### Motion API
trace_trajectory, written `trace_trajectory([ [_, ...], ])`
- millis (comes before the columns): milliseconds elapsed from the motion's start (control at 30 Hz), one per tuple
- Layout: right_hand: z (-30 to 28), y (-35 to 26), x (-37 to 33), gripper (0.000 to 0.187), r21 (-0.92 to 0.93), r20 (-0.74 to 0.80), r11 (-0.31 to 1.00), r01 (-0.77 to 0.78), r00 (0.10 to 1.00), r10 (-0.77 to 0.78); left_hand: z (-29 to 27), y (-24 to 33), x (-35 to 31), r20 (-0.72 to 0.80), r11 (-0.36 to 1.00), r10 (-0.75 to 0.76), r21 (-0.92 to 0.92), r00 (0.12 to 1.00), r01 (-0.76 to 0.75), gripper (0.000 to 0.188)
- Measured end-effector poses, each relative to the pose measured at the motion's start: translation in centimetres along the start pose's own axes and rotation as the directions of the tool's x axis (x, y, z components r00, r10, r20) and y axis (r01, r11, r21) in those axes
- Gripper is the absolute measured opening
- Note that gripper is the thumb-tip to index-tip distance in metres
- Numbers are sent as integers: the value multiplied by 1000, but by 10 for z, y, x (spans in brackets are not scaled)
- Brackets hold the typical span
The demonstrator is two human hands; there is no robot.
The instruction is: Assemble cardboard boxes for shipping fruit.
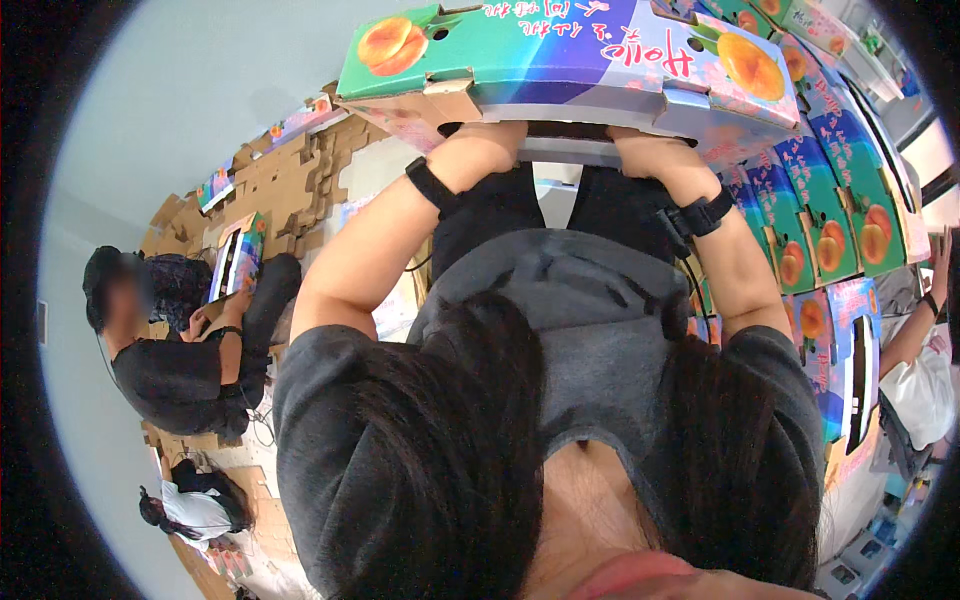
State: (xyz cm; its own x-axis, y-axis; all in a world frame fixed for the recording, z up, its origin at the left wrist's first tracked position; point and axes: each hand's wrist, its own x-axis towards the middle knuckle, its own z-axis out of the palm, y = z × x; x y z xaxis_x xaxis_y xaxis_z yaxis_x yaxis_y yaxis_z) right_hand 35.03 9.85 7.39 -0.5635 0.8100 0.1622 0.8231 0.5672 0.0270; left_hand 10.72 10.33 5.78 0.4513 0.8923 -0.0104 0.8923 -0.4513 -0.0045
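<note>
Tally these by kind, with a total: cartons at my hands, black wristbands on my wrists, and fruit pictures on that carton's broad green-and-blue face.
Carton: 1
Black wristbands: 2
Fruit pictures: 2
Total: 5

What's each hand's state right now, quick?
Left hand: at the fruit-print carton, fingers hidden; open or closed cannot be told.
Right hand: at the same carton, fingers hidden; open or closed cannot be told.
</note>
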Motion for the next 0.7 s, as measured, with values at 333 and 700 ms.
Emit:
trace_trajectory([
  [333,18,13,5,44,-54,110,997,-51,992,57,11,5,-3,17,1000,0,21,1000,-1,30],
  [700,42,20,7,44,4,-295,1000,9,955,-8,53,-20,-5,-230,989,139,73,963,-126,35],
])
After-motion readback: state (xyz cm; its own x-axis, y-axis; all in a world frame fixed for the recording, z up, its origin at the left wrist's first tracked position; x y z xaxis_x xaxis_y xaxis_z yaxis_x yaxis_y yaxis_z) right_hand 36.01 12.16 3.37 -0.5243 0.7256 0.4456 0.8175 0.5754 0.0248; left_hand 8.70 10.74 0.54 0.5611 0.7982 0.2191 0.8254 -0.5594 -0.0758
